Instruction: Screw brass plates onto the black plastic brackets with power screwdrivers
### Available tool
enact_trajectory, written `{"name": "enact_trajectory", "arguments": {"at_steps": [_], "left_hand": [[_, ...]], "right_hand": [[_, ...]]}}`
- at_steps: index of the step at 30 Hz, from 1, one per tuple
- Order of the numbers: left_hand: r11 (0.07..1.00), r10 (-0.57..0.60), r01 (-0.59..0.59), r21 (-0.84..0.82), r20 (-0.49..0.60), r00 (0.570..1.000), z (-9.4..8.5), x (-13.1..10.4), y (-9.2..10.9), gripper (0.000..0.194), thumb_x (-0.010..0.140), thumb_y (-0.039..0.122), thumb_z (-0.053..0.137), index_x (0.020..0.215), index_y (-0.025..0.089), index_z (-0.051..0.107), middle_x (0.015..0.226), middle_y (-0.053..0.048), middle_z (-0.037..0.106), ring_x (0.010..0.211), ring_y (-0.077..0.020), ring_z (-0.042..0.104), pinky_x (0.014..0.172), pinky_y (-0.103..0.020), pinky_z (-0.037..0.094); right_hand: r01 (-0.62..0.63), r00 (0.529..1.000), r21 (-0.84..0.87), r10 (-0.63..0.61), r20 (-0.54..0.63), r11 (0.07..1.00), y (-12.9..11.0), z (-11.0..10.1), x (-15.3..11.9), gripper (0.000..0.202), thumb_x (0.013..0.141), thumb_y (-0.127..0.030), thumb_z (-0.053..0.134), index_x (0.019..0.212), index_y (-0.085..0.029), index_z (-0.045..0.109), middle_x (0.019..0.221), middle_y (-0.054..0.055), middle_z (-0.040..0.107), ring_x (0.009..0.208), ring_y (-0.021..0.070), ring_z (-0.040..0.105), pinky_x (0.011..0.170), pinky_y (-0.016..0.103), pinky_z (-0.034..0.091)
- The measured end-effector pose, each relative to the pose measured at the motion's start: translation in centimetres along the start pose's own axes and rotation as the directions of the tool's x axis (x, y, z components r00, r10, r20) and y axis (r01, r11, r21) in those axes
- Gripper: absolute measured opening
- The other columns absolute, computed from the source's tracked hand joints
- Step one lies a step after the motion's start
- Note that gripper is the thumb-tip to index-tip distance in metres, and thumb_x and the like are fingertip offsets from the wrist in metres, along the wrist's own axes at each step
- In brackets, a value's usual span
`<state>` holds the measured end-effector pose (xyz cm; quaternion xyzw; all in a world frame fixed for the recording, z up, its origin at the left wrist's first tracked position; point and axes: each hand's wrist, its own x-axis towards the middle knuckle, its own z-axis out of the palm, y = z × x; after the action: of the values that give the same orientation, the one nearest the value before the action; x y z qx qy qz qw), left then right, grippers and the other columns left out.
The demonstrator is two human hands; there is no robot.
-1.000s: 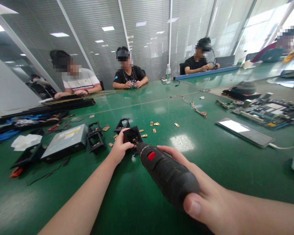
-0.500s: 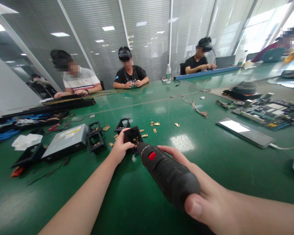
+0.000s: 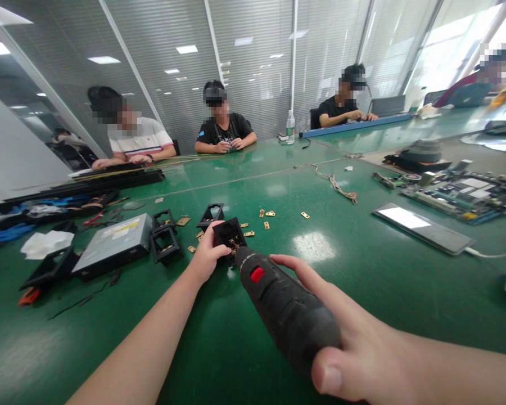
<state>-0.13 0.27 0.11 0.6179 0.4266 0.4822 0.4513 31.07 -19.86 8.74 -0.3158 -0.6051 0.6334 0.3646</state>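
My left hand (image 3: 206,253) is closed around the left side of a small black plastic housing (image 3: 225,229) with brass-coloured parts inside, tilted toward me. In my right hand (image 3: 341,326) is a black cordless screwdriver (image 3: 284,306) with a red switch on top. Its nose points into the housing's opening; the very tip is hard to make out. Several small brass plates lie on the table just beyond, among them one brass plate (image 3: 305,215) off to the right. Left of my hand sit more black housings, one housing (image 3: 166,243) closest.
A silver drive box (image 3: 114,244) and a black frame (image 3: 48,269) are at left. To the right lie a phone-like slab (image 3: 421,228) on a white cable, a circuit board (image 3: 468,191) and a wire bundle (image 3: 341,189). Several people sit across the green table (image 3: 362,281).
The rear of the screwdriver has swung slightly left and down with my right hand, its nose staying at the housing. My left hand and the housing have hardly moved.
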Motion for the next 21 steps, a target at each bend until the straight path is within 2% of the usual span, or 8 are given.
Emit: {"name": "enact_trajectory", "arguments": {"at_steps": [3,6,9,11,13,17,21], "left_hand": [[1.000,-0.013,0.012,0.004,0.003,1.000,0.1,0.0,0.1,0.071,0.064,0.031,0.090,0.133,0.028,0.076,0.121,-0.005,0.085,0.119,-0.0388,0.078,0.111,-0.053,0.063],[1.000,-0.017,0.017,0.002,0.006,1.000,0.2,0.0,0.0,0.072,0.064,0.032,0.090,0.134,0.027,0.075,0.121,-0.006,0.086,0.120,-0.0395,0.078,0.112,-0.054,0.065],[1.000,-0.012,0.012,0.007,-0.004,1.000,0.1,0.0,-0.1,0.071,0.064,0.031,0.091,0.133,0.027,0.075,0.122,-0.006,0.085,0.121,-0.0393,0.078,0.113,-0.055,0.064],[1.000,-0.010,0.010,0.008,-0.012,1.000,0.0,0.0,-0.1,0.071,0.064,0.030,0.091,0.133,0.027,0.075,0.123,-0.005,0.085,0.122,-0.0392,0.078,0.114,-0.055,0.065],[1.000,-0.014,0.014,0.006,-0.008,1.000,-0.1,0.1,-0.2,0.072,0.064,0.029,0.092,0.134,0.027,0.075,0.123,-0.005,0.085,0.121,-0.0388,0.079,0.114,-0.055,0.065],[1.000,-0.008,0.008,0.003,0.007,1.000,-0.3,0.2,-0.5,0.073,0.065,0.028,0.092,0.135,0.027,0.075,0.123,-0.005,0.085,0.121,-0.0386,0.079,0.113,-0.054,0.065],[1.000,0.004,-0.004,-0.002,0.013,1.000,-0.4,0.3,-0.8,0.073,0.066,0.026,0.090,0.137,0.028,0.075,0.126,-0.005,0.086,0.123,-0.0396,0.080,0.113,-0.055,0.065]], "right_hand": [[-0.001,1.000,0.018,0.001,-0.006,1.000,-0.4,0.0,0.1,0.131,0.087,-0.077,0.111,0.191,-0.021,0.056,0.135,0.017,0.087,0.118,0.0429,0.083,0.098,0.053,0.071],[0.021,0.998,0.051,-0.024,0.062,0.998,-0.5,-0.4,0.3,0.124,0.092,-0.069,0.112,0.193,-0.021,0.057,0.143,0.018,0.086,0.128,0.0453,0.083,0.111,0.059,0.071],[-0.001,0.992,0.070,-0.008,0.128,0.998,-0.1,-1.0,0.2,0.139,0.094,-0.065,0.114,0.205,-0.024,0.040,0.152,0.019,0.085,0.141,0.0477,0.082,0.124,0.065,0.068],[-0.036,0.990,0.092,0.023,0.141,0.995,0.3,-1.3,0.2,0.154,0.092,-0.071,0.115,0.210,-0.027,0.027,0.168,0.022,0.081,0.150,0.0498,0.080,0.129,0.068,0.065],[-0.053,0.987,0.127,0.033,0.156,0.991,0.8,-1.5,0.2,0.160,0.090,-0.076,0.116,0.212,-0.028,0.023,0.177,0.024,0.076,0.154,0.0513,0.078,0.131,0.070,0.064],[0.011,0.991,0.185,-0.036,0.131,0.983,1.3,-1.5,0.3,0.145,0.092,-0.071,0.115,0.206,-0.025,0.039,0.182,0.025,0.073,0.164,0.0522,0.073,0.136,0.069,0.061],[0.031,0.993,0.168,-0.050,0.111,0.985,1.2,-1.3,0.3,0.135,0.095,-0.078,0.110,0.202,-0.025,0.046,0.174,0.024,0.078,0.159,0.0518,0.076,0.133,0.067,0.063]]}}
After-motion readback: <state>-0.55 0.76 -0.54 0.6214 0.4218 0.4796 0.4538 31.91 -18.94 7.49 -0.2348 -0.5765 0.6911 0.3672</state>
